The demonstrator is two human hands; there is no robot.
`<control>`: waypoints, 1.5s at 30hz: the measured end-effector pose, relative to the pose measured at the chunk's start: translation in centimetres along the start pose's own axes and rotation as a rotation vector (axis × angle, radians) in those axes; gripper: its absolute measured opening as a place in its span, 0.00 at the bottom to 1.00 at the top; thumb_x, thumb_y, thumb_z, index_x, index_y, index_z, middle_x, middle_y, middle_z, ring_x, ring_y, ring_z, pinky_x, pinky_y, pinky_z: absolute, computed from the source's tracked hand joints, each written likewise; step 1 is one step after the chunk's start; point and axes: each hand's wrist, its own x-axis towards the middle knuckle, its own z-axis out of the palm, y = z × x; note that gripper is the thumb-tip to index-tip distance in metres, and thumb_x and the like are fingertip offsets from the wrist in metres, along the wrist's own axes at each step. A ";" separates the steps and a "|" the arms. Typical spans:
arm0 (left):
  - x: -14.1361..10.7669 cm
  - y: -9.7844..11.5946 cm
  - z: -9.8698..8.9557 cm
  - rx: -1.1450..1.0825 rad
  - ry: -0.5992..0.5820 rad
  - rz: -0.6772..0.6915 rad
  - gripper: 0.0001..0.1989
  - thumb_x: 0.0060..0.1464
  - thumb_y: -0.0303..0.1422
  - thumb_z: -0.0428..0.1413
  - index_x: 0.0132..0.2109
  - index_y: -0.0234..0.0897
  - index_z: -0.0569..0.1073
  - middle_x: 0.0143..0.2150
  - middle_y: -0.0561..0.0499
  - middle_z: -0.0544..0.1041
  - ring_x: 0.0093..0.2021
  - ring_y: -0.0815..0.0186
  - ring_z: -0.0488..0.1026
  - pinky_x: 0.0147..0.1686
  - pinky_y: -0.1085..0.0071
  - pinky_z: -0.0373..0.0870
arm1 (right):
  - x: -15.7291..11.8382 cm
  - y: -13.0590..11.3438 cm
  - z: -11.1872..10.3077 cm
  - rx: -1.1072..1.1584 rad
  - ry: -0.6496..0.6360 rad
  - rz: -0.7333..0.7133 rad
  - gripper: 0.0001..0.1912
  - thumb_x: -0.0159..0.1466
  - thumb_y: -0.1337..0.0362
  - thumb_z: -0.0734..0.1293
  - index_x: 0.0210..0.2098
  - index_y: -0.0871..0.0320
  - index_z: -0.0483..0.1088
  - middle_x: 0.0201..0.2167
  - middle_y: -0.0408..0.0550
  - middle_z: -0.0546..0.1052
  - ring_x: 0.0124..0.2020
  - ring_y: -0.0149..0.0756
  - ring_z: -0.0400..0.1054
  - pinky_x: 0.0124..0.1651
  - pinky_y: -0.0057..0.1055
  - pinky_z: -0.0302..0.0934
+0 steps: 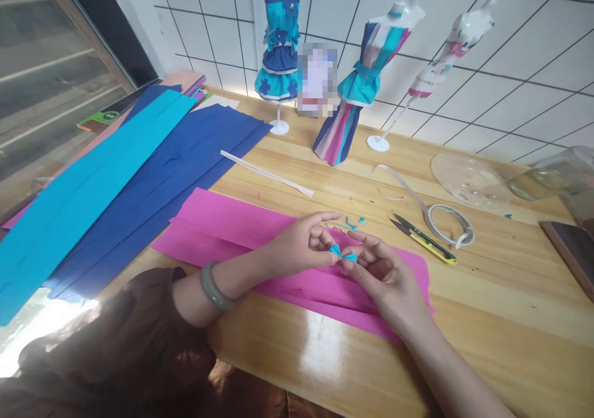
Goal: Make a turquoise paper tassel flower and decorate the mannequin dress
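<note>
A small turquoise bow (336, 251) of pleated crepe paper is pinched between my two hands. My left hand (297, 245), with a jade-coloured bangle on its wrist, grips the bow's left wing between thumb and fingers. On the other wing, the thumb and fingertips of my right hand (383, 276) are closed. Both hands are above a long pink crepe paper sheet (223, 220) that lies on the wooden table. Small turquoise paper scraps (351, 222) lie just beyond the fingers. To the right rest yellow-and-black thread snips (424, 240), close to a roll of double-sided tape (449, 225).
Turquoise (106, 170) and dark blue crepe sheets (185, 164) cover the left side. A pale paper strip (266, 174) lies mid-table. Small dress forms in paper outfits (281, 47) stand along the tiled wall. At right are a clear plastic dish (464, 177) and a dark phone-like object (568, 257).
</note>
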 end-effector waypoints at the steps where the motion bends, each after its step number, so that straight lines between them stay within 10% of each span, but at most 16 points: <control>1: 0.0 0.0 0.0 -0.016 0.000 -0.007 0.34 0.43 0.26 0.59 0.58 0.34 0.58 0.30 0.54 0.69 0.30 0.74 0.67 0.32 0.74 0.63 | 0.0 0.0 0.0 0.001 -0.008 0.003 0.21 0.55 0.61 0.68 0.47 0.55 0.64 0.31 0.45 0.72 0.33 0.33 0.67 0.38 0.32 0.63; 45: 0.1 -0.2 -0.2 -0.128 -0.078 -0.096 0.37 0.41 0.25 0.62 0.59 0.35 0.57 0.29 0.52 0.73 0.31 0.69 0.72 0.37 0.67 0.67 | -0.4 0.0 0.1 -0.055 0.028 -0.097 0.14 0.57 0.60 0.66 0.43 0.55 0.65 0.31 0.46 0.70 0.31 0.33 0.66 0.36 0.32 0.63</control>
